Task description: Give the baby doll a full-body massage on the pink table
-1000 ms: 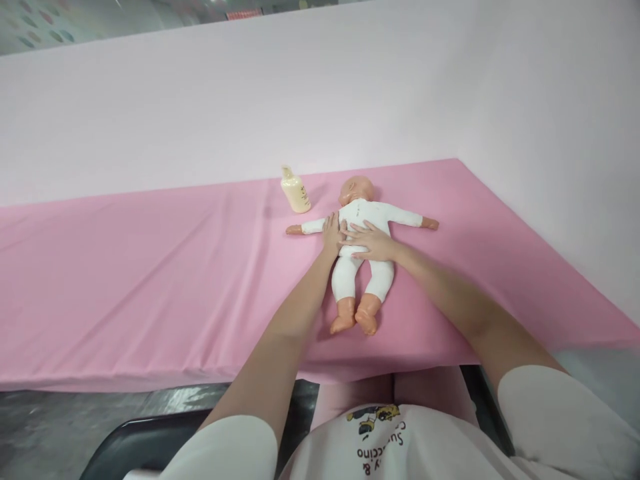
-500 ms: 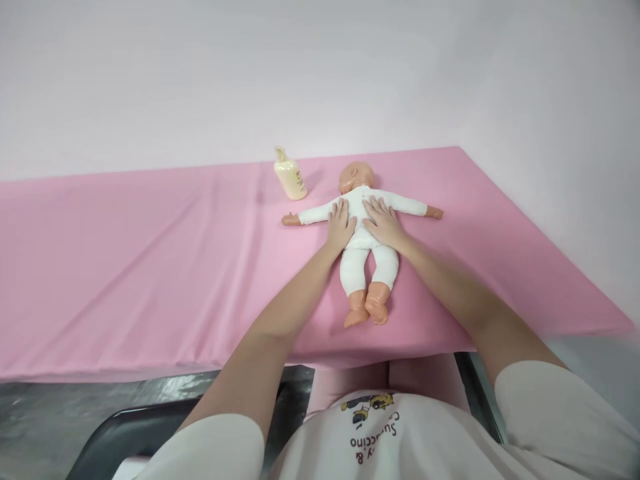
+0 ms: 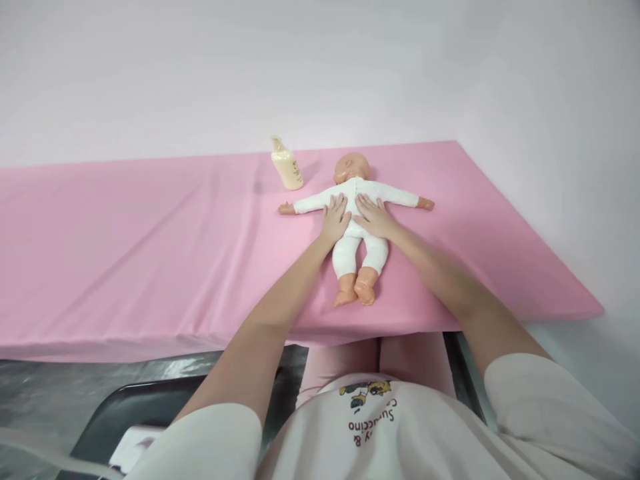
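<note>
A: What is closest to us?

B: A white shirt with a little cartoon picture and dark red letters. The letters look upside down from here. I can make out something like "Su…ccino" and an "&", but not the whole word.

A: And past the shirt?

B: Two bare arms reach out over a pink sheet on a long table. The left hand lies flat and open on the baby doll, on the left side of its tummy. The right hand is flat and open too, on the right side of its chest. Neither hand grabs anything; the fingers are stretched out and press on the white suit. The two hands sit close together, almost touching.

A: How is the doll lying?

B: On the sheet, near the right end of the table. Its feet point at us and its bald head points away, to the wall. Its arms stick straight out to both sides.

A: Anything behind it?

B: A small cream bottle stands just left of the doll's head, leaning a bit. It has a tiny label I cannot read. Then comes the pale wall.
</note>
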`<state>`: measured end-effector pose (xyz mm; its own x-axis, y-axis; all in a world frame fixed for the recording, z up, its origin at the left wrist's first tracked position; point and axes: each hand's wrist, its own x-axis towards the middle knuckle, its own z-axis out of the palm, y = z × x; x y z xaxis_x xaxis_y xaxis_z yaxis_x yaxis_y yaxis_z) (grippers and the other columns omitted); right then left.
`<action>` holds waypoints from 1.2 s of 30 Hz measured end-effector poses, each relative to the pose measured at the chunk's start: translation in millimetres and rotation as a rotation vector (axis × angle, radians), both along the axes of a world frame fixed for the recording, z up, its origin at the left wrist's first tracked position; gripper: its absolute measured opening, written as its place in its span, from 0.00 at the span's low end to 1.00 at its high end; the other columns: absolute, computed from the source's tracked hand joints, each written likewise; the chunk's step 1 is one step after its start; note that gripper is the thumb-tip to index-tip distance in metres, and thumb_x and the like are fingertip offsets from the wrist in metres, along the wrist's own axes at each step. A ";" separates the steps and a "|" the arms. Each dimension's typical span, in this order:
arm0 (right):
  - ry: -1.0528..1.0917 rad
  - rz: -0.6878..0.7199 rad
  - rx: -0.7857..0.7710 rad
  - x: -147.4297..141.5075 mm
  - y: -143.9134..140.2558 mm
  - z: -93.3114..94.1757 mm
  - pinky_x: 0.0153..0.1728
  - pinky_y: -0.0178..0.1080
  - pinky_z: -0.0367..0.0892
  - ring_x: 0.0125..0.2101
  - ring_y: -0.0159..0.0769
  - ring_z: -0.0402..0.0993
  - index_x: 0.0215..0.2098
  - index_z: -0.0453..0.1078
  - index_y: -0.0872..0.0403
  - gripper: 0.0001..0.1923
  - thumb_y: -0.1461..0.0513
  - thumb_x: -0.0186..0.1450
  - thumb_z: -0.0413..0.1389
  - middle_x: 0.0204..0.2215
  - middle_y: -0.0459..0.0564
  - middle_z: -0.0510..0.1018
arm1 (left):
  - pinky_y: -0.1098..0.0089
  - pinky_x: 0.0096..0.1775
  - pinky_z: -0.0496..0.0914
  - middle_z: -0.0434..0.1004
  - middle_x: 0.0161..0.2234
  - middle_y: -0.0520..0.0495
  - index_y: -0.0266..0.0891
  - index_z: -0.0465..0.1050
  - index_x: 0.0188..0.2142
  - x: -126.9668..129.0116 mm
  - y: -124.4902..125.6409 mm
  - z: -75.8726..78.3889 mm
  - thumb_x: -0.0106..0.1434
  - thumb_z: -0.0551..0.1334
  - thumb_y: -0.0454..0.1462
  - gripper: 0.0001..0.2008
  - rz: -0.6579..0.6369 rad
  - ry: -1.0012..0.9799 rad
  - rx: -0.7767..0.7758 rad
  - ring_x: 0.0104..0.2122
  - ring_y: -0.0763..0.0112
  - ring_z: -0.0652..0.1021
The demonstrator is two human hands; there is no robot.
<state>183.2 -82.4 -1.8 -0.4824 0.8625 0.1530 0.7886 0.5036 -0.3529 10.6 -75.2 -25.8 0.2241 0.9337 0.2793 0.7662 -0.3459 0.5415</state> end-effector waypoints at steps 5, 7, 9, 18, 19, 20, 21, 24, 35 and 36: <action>-0.008 0.089 -0.025 5.2 -5.3 0.5 0.68 0.55 0.32 0.70 0.44 0.40 0.69 0.45 0.63 0.36 0.50 0.70 0.41 0.69 0.60 0.46 | 0.55 0.66 0.46 0.61 0.65 0.44 0.38 0.65 0.60 3.8 -8.6 7.5 0.66 0.48 0.36 0.24 -0.089 0.010 0.087 0.67 0.63 0.56; -0.009 0.106 -0.040 6.0 -6.3 1.8 0.68 0.55 0.33 0.70 0.45 0.40 0.69 0.46 0.63 0.37 0.49 0.69 0.42 0.69 0.61 0.46 | 0.60 0.64 0.55 0.68 0.60 0.43 0.37 0.69 0.55 4.6 -11.5 10.1 0.64 0.48 0.35 0.22 -0.095 -0.005 0.131 0.62 0.65 0.65; -0.006 0.117 -0.046 6.0 -8.3 4.9 0.68 0.55 0.34 0.69 0.45 0.41 0.69 0.48 0.61 0.36 0.48 0.69 0.43 0.69 0.60 0.47 | 0.64 0.58 0.63 0.76 0.52 0.40 0.36 0.72 0.49 5.5 -14.4 12.8 0.63 0.49 0.34 0.19 -0.072 -0.013 0.174 0.54 0.65 0.73; 0.043 0.241 -0.103 8.4 -21.9 20.0 0.68 0.57 0.34 0.68 0.43 0.47 0.58 0.68 0.52 0.21 0.55 0.70 0.48 0.64 0.51 0.63 | 0.67 0.36 0.65 0.77 0.28 0.45 0.39 0.73 0.25 14.6 -18.7 23.3 0.62 0.50 0.36 0.15 0.057 0.122 0.121 0.30 0.65 0.74; 0.061 0.257 -0.111 8.5 -20.7 20.4 0.68 0.56 0.34 0.67 0.43 0.51 0.53 0.72 0.53 0.18 0.56 0.69 0.49 0.61 0.51 0.68 | 0.68 0.34 0.64 0.77 0.27 0.45 0.39 0.73 0.24 16.5 -17.1 25.5 0.62 0.50 0.37 0.16 0.065 0.127 0.092 0.29 0.66 0.74; 0.079 0.264 -0.123 8.6 -18.9 21.1 0.68 0.55 0.34 0.65 0.43 0.57 0.47 0.76 0.54 0.17 0.57 0.69 0.49 0.57 0.52 0.73 | 0.68 0.32 0.63 0.78 0.26 0.46 0.39 0.75 0.24 18.6 -15.2 27.9 0.62 0.50 0.37 0.17 0.068 0.130 0.064 0.29 0.67 0.74; 0.102 0.259 -0.139 8.5 -16.6 22.4 0.68 0.53 0.35 0.61 0.42 0.64 0.42 0.77 0.54 0.16 0.57 0.69 0.49 0.51 0.52 0.77 | 0.68 0.31 0.62 0.79 0.26 0.47 0.40 0.76 0.25 20.8 -13.1 30.5 0.62 0.51 0.38 0.17 0.069 0.136 0.040 0.29 0.67 0.74; 0.158 0.174 -0.210 7.9 -9.4 30.8 0.63 0.49 0.53 0.42 0.37 0.77 0.33 0.78 0.55 0.16 0.58 0.68 0.50 0.34 0.47 0.82 | 0.69 0.30 0.60 0.80 0.27 0.47 0.40 0.78 0.25 26.2 -6.2 36.7 0.64 0.51 0.40 0.18 0.075 0.184 -0.005 0.30 0.66 0.75; 0.270 0.068 0.010 1.8 -4.3 16.3 0.49 0.41 0.67 0.39 0.37 0.75 0.36 0.77 0.52 0.15 0.58 0.68 0.48 0.35 0.47 0.81 | 0.69 0.33 0.62 0.80 0.30 0.47 0.40 0.75 0.26 18.3 -2.0 28.2 0.69 0.47 0.41 0.22 0.069 -0.027 0.032 0.31 0.67 0.75; 0.289 0.091 0.039 1.9 -3.2 12.4 0.53 0.43 0.65 0.40 0.37 0.75 0.36 0.77 0.52 0.17 0.58 0.69 0.46 0.36 0.47 0.81 | 0.69 0.33 0.62 0.80 0.29 0.48 0.40 0.74 0.25 17.1 -1.8 27.7 0.68 0.48 0.41 0.21 0.056 -0.045 0.039 0.30 0.68 0.75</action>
